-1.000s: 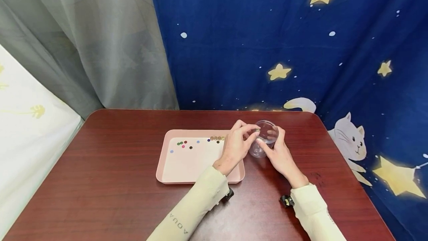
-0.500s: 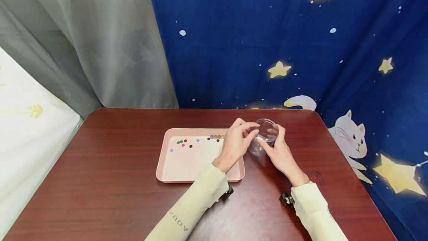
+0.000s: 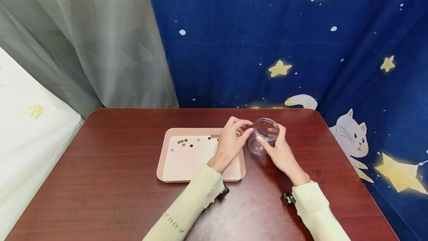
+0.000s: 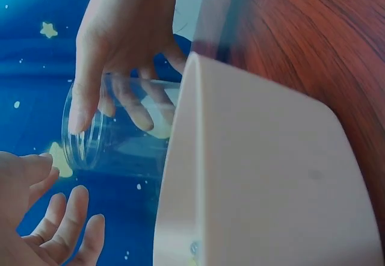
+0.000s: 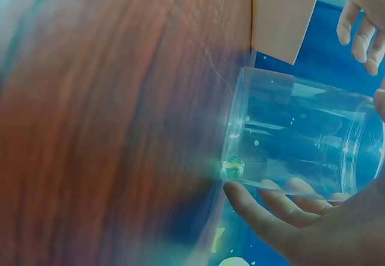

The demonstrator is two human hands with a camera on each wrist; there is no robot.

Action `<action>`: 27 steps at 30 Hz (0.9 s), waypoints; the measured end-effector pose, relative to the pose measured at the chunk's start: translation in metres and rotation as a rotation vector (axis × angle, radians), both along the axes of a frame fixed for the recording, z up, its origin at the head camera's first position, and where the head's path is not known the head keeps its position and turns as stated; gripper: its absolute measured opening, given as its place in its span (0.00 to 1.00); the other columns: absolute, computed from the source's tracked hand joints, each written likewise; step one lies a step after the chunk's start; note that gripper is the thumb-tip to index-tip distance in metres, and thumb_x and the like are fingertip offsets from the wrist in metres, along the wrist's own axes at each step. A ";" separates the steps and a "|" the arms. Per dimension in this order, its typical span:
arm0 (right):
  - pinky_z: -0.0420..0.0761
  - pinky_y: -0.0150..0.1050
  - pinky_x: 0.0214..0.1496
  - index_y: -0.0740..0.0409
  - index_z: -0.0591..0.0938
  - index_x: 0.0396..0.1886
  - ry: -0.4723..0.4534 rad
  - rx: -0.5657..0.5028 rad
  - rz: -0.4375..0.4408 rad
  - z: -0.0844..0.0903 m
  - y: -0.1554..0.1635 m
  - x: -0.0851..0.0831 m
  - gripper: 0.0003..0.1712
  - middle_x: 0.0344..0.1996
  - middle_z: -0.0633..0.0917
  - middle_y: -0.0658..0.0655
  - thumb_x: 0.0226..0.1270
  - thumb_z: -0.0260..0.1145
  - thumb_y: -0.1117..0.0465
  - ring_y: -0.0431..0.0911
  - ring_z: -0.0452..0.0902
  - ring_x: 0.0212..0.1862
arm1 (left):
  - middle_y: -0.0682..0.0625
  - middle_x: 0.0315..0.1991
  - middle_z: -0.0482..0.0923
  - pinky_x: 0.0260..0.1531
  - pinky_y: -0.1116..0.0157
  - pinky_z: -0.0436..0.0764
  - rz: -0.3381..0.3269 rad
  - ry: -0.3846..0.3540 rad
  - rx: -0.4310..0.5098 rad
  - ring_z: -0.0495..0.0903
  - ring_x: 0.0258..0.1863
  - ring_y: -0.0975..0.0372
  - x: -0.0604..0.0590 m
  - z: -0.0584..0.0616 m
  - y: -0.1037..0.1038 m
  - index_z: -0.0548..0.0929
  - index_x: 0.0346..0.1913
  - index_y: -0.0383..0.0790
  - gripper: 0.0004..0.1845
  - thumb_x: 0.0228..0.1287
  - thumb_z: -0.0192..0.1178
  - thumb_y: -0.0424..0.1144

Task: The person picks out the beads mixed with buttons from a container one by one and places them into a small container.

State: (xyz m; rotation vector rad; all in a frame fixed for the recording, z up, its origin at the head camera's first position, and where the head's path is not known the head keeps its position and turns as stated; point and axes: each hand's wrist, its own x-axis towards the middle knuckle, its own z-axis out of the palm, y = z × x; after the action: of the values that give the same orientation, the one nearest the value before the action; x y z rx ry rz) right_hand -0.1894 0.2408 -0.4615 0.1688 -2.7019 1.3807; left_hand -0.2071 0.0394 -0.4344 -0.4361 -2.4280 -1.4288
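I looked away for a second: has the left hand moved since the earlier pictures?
Yes: in the head view, the left hand has shifted leftward, away from the jar, judged against the tray.

Head view bright w/ glare on table (image 3: 244, 211), R-wrist pic hazy.

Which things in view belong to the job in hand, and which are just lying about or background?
Seem part of the job:
clear jar, gripped by the right hand
left hand, near the jar's rim
small beads
pink tray, holding the beads

Just surroundings:
table
blue curtain
gray curtain
white cloth
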 end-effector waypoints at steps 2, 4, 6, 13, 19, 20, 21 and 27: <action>0.67 0.65 0.75 0.52 0.49 0.76 -0.004 0.005 -0.004 0.001 0.000 0.000 0.46 0.70 0.71 0.71 0.74 0.68 0.46 0.63 0.71 0.73 | 0.50 0.43 0.79 0.38 0.72 0.83 -0.005 -0.019 0.022 0.85 0.35 0.66 0.000 -0.001 -0.004 0.89 0.51 0.51 0.10 0.69 0.69 0.42; 0.66 0.64 0.75 0.51 0.49 0.76 -0.006 0.008 -0.005 0.002 0.000 0.000 0.46 0.71 0.71 0.71 0.74 0.68 0.46 0.63 0.71 0.73 | 0.50 0.43 0.79 0.40 0.70 0.85 0.000 -0.027 0.031 0.86 0.35 0.65 0.000 -0.003 -0.009 0.89 0.51 0.51 0.10 0.70 0.69 0.42; 0.67 0.64 0.75 0.50 0.49 0.76 -0.010 0.011 -0.007 0.002 0.000 0.000 0.46 0.71 0.71 0.71 0.74 0.68 0.45 0.63 0.71 0.73 | 0.49 0.43 0.80 0.40 0.66 0.87 0.011 -0.020 0.038 0.86 0.35 0.63 0.000 -0.005 -0.015 0.90 0.50 0.48 0.09 0.70 0.69 0.41; 0.67 0.63 0.75 0.51 0.50 0.76 -0.007 0.010 -0.014 0.003 0.000 0.001 0.46 0.70 0.72 0.70 0.73 0.68 0.44 0.63 0.72 0.72 | 0.52 0.42 0.80 0.35 0.67 0.82 0.090 -0.036 -0.027 0.86 0.35 0.64 0.000 -0.010 -0.030 0.90 0.46 0.51 0.07 0.68 0.70 0.43; 0.67 0.63 0.75 0.52 0.49 0.76 -0.014 0.022 -0.016 0.003 0.000 0.002 0.46 0.70 0.72 0.68 0.74 0.67 0.44 0.63 0.72 0.72 | 0.52 0.42 0.80 0.35 0.67 0.79 0.121 -0.070 -0.057 0.86 0.36 0.63 0.001 -0.014 -0.040 0.90 0.46 0.51 0.07 0.69 0.70 0.44; 0.66 0.63 0.75 0.52 0.49 0.76 -0.017 0.024 -0.017 0.004 0.000 0.002 0.46 0.70 0.72 0.68 0.74 0.67 0.43 0.63 0.71 0.72 | 0.51 0.42 0.80 0.36 0.67 0.79 0.126 -0.073 -0.064 0.86 0.36 0.63 0.001 -0.014 -0.042 0.90 0.46 0.51 0.07 0.69 0.70 0.44; 0.66 0.63 0.75 0.52 0.49 0.76 -0.019 0.023 -0.017 0.004 0.000 0.002 0.47 0.70 0.72 0.68 0.74 0.67 0.43 0.63 0.71 0.72 | 0.51 0.42 0.80 0.36 0.66 0.79 0.131 -0.076 -0.072 0.86 0.36 0.63 0.001 -0.015 -0.043 0.90 0.46 0.51 0.07 0.69 0.70 0.44; 0.66 0.63 0.75 0.51 0.49 0.76 -0.030 0.019 -0.016 0.002 -0.001 0.003 0.47 0.70 0.71 0.68 0.74 0.67 0.43 0.63 0.71 0.72 | 0.52 0.40 0.80 0.36 0.64 0.78 0.165 -0.096 -0.114 0.84 0.36 0.62 0.001 -0.019 -0.053 0.90 0.45 0.51 0.07 0.68 0.70 0.46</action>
State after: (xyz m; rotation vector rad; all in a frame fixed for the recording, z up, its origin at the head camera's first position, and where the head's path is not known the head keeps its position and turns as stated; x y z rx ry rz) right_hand -0.1867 0.2401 -0.4593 0.1283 -2.7348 1.3651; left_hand -0.2057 -0.0136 -0.4531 -0.1896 -2.5630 -1.2749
